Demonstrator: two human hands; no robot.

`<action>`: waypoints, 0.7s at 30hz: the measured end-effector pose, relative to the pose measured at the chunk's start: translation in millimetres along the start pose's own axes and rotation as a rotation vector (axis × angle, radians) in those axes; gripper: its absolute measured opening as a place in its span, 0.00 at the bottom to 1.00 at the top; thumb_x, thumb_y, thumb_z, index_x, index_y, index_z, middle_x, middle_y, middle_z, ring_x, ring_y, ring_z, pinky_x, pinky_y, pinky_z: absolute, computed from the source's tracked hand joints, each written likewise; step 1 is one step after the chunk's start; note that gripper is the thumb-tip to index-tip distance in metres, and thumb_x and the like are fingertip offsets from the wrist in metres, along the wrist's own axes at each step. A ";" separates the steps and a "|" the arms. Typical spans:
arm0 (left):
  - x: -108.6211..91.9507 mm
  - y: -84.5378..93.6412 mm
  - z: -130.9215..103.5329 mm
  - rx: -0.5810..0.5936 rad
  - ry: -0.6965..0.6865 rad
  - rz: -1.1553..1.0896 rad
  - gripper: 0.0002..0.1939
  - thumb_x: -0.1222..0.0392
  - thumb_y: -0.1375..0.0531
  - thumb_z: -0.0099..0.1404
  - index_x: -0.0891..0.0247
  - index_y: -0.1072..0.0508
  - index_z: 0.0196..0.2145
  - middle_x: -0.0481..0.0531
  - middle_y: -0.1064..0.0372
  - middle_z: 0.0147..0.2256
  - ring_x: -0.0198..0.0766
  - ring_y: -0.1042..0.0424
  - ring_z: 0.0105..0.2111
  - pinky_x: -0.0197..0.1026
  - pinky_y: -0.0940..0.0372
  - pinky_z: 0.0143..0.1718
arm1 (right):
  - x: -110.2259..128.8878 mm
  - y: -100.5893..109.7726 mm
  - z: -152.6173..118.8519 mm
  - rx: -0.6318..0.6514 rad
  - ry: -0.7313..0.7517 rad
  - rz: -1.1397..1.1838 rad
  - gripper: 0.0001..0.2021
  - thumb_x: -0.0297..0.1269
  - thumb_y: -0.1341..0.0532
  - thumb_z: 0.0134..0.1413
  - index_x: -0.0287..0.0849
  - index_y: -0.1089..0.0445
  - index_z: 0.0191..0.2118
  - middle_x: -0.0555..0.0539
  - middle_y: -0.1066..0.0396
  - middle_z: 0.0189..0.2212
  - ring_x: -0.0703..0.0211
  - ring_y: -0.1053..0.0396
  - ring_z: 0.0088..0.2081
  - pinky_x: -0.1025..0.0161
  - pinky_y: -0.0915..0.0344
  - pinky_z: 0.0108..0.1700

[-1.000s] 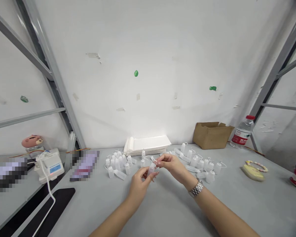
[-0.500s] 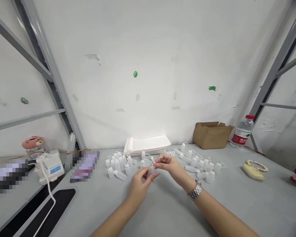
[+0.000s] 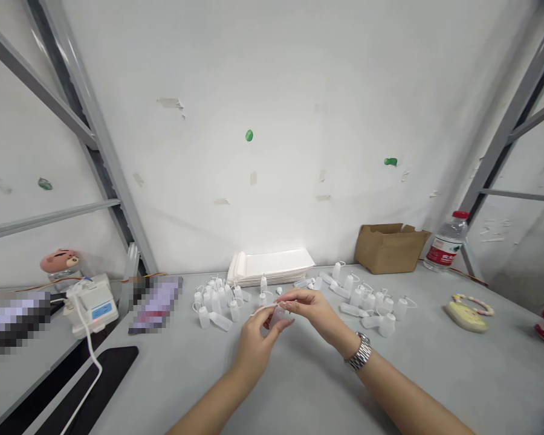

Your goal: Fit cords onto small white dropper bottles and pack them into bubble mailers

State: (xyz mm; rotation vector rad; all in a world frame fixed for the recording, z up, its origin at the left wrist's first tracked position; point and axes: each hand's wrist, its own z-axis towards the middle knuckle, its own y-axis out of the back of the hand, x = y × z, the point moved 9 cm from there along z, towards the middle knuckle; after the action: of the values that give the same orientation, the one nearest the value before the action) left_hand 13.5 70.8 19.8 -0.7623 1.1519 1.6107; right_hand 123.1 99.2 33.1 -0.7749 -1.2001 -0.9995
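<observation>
Btl cluster [image 3: 215, 300] is seen at far L, mostly upright. Small clear btl [image 3: 278, 315] is pinched btwn thumb & fingers of L hand [image 3: 254, 338], just above tabletop [image 3: 294, 386]; body is gripped, long axis approx. upright, top end turned twd R fingers. Top is closed on by fingertips of R hand [image 3: 316, 309]; any cap there can't be made out. Body is nearer L hand.

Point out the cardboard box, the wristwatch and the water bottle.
Cardboard box [image 3: 387, 252]: head view, on its front side.
Wristwatch [image 3: 359, 352]: head view, on its metal band.
Water bottle [image 3: 443, 251]: head view, on its label.
</observation>
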 end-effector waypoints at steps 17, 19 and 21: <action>3.4 -10.1 -1.2 0.103 -0.008 -0.099 0.13 0.53 0.47 0.60 0.63 0.29 0.30 0.52 0.33 0.30 0.37 0.34 0.27 0.38 0.38 0.30 | -8.8 -4.1 0.8 -0.019 0.008 0.057 0.07 0.41 0.35 0.41 0.45 0.26 0.26 0.48 0.34 0.34 0.59 0.36 0.36 0.63 0.38 0.36; 7.0 -8.9 0.4 0.085 0.003 -0.093 0.12 0.53 0.46 0.59 0.64 0.28 0.31 0.52 0.33 0.30 0.36 0.33 0.26 0.38 0.38 0.30 | -7.7 -1.9 0.9 -0.040 0.022 -0.008 0.08 0.43 0.35 0.41 0.46 0.25 0.27 0.48 0.34 0.35 0.57 0.36 0.38 0.61 0.38 0.38; 8.8 -5.2 2.2 0.049 0.004 -0.071 0.12 0.53 0.45 0.58 0.63 0.28 0.31 0.52 0.33 0.30 0.36 0.34 0.26 0.38 0.39 0.30 | -5.8 -1.0 0.9 -0.048 0.025 -0.048 0.09 0.45 0.37 0.44 0.46 0.25 0.29 0.48 0.33 0.35 0.57 0.36 0.39 0.60 0.39 0.40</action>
State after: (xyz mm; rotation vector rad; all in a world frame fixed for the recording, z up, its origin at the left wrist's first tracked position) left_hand 15.6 76.3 11.1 -0.7666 1.1504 1.5181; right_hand 121.5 100.8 27.6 -0.7719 -1.1817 -1.0776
